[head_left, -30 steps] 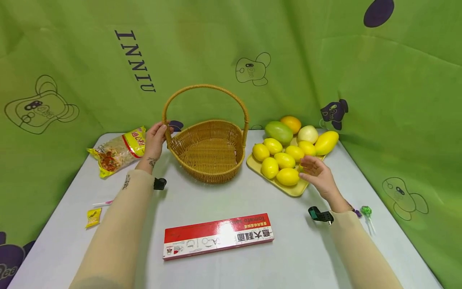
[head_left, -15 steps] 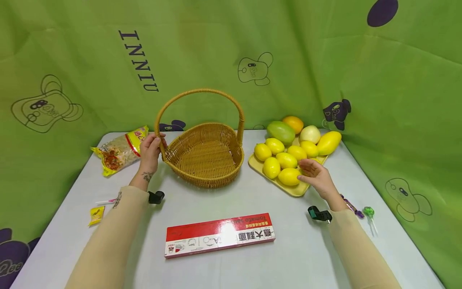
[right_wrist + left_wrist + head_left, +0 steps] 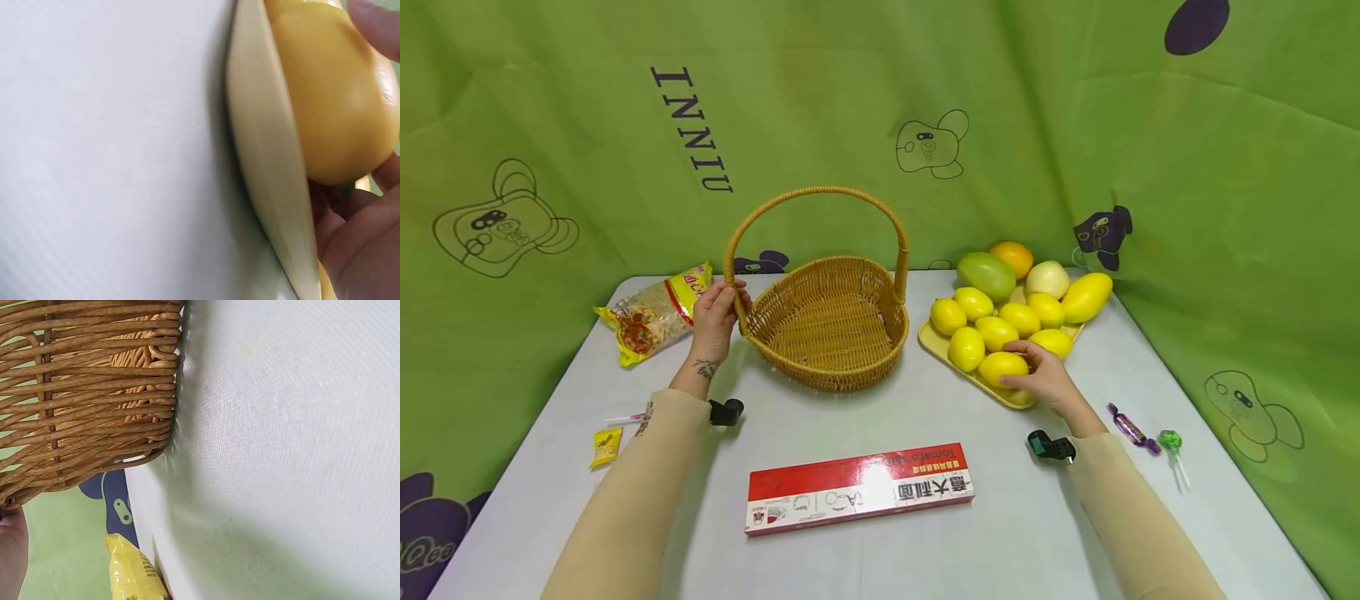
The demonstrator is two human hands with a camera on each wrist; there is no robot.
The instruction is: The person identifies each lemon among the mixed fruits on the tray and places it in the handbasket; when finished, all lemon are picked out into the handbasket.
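Observation:
In the head view my left hand (image 3: 713, 317) grips the left foot of the handle on a wicker basket (image 3: 831, 379). The basket stands on the table with nothing inside it. Its woven side fills the upper left of the left wrist view, with a bit of that hand (image 3: 11, 553) below. My right hand (image 3: 1043, 377) has its thumb and fingers around the front lemon (image 3: 1000, 367), which rests on a yellow tray (image 3: 934, 340). The right wrist view shows this lemon (image 3: 334, 94) between thumb and fingers, beside the tray's rim (image 3: 265, 137). Several other lemons lie behind it.
A green mango (image 3: 987, 277), an orange fruit (image 3: 1012, 257), a pale round fruit (image 3: 1047, 280) and a yellow mango (image 3: 1087, 297) lie at the back right. A spaghetti box (image 3: 860, 489) lies in front, a noodle bag (image 3: 651, 317) at left. Sweets (image 3: 1131, 428) lie at both sides.
My left hand and the basket have shifted slightly left and nearer. My right hand has moved left from beside the front lemon and closed its fingers around it.

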